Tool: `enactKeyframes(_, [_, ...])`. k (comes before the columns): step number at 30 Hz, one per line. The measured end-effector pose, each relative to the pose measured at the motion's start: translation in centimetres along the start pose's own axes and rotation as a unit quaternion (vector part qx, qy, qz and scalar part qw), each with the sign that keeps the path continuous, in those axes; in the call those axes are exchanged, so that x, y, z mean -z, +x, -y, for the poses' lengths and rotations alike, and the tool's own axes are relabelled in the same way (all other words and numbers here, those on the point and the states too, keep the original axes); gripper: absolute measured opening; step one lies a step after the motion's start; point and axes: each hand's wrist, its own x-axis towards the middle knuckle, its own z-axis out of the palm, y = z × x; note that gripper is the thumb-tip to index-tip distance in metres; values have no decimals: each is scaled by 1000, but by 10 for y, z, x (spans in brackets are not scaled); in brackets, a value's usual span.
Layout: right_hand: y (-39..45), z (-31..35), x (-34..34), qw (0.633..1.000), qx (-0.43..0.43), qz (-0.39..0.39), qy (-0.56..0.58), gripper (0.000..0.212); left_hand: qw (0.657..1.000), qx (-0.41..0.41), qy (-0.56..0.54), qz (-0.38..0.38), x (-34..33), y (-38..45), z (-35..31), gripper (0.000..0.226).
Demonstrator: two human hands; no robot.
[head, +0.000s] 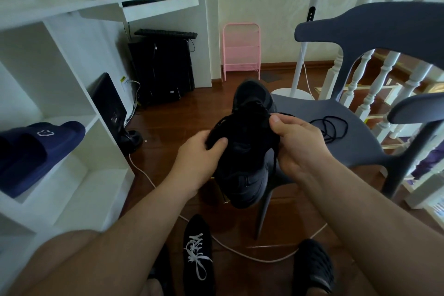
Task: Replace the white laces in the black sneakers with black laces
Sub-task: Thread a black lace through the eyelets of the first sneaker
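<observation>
I am holding the sneaker [242,151] up over the chair [336,127], left hand [199,158] curled round its soft collar and right hand [295,144] pinching the limp black lace [275,158], which I judge light, floppy and best gripped near its tip.

Both hands, left [200,151] and right [296,142], gripping black sneaker [242,151], white-laced sneaker [198,255] on floor

Left hand [197,151], right hand [298,144] — seemingly gripping.
</observation>
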Motion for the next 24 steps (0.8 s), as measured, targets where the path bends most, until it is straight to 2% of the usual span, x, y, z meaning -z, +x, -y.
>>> enactKeyframes(3, [-4, -2, 0, 999, -17, 48, -5, 16, 998, 34, -34, 26, 0, 0, 1, 18])
enactKeyframes(9, [-8, 13, 4, 982, -110, 148, 44, 29, 988, -95, 84, -84, 16, 6, -2, 26])
enactKeyframes(12, [-12, 11, 2, 982, -76, 172, -6, 29, 980, -112, 120, -110, 18, 4, -3, 31])
enactKeyframes(17, [-14, 7, -6, 986, 16, 140, -86, 12, 988, -85, 72, -107, 13, 2, -2, 36])
enactKeyframes(19, [-14, 7, -7, 987, 21, 136, -87, 14, 989, -78, 69, -106, 13, 3, -1, 33])
enactKeyframes(21, [-9, 13, -5, 991, -12, 129, -11, 17, 990, -61, 56, -116, 17, 8, 0, 30])
enactKeyframes(24, [5, 38, 7, 984, -46, 45, 164, 15, 989, -37, 33, -140, 22, 16, 2, 30])
